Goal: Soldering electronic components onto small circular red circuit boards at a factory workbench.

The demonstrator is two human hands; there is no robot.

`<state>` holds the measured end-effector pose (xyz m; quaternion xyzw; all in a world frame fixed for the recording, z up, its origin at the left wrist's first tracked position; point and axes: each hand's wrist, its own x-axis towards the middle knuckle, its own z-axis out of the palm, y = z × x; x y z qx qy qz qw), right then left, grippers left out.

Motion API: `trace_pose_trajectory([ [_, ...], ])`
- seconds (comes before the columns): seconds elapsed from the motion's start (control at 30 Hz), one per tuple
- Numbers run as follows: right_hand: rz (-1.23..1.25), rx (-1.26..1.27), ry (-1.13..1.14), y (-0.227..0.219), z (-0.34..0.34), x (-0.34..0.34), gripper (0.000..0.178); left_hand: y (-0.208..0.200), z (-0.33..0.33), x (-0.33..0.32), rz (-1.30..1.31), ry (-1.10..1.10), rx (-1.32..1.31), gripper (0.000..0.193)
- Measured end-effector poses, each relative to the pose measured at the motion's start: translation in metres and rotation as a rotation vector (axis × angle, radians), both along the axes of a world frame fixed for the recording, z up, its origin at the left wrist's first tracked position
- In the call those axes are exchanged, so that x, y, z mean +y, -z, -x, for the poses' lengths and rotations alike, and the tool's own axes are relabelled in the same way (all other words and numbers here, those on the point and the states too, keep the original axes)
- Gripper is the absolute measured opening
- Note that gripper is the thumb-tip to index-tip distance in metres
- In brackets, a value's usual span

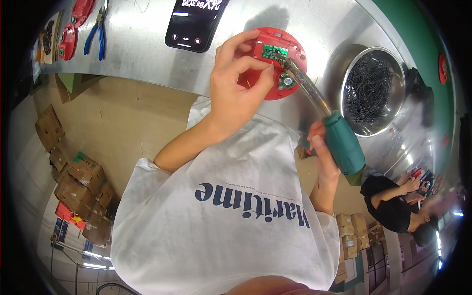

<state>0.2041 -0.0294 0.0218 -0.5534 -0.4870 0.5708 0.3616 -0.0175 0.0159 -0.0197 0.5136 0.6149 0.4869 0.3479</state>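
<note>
A round red plastic housing lies on the metal bench, with a small green circuit board in its upper part. Lower down in it sits a round metal-and-green component. My left hand reaches over the housing's left side, thumb and forefinger pinched together on a thin wire beside the board. Another finger rests by the housing's rim. In my right hand is a soldering iron with a thick green handle, its tip at the board's right end, close to the pinched fingers.
A steel bowl of short black wires stands to the right. A phone lies at the back, blue-handled pliers and red parts at far left. Another person works at the right. Stacked cartons stand on the floor.
</note>
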Motion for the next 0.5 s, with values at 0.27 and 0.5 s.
trace_pose_trajectory([
  [0.27,0.054,-0.081,-0.033,0.006,-0.011,-0.002,0.023,-0.003,-0.001,0.003,0.036,0.002,0.038,0.004],
  [0.5,0.015,-0.113,-0.055,0.007,-0.012,0.001,0.020,-0.003,-0.001,0.004,0.027,0.000,0.048,0.004],
])
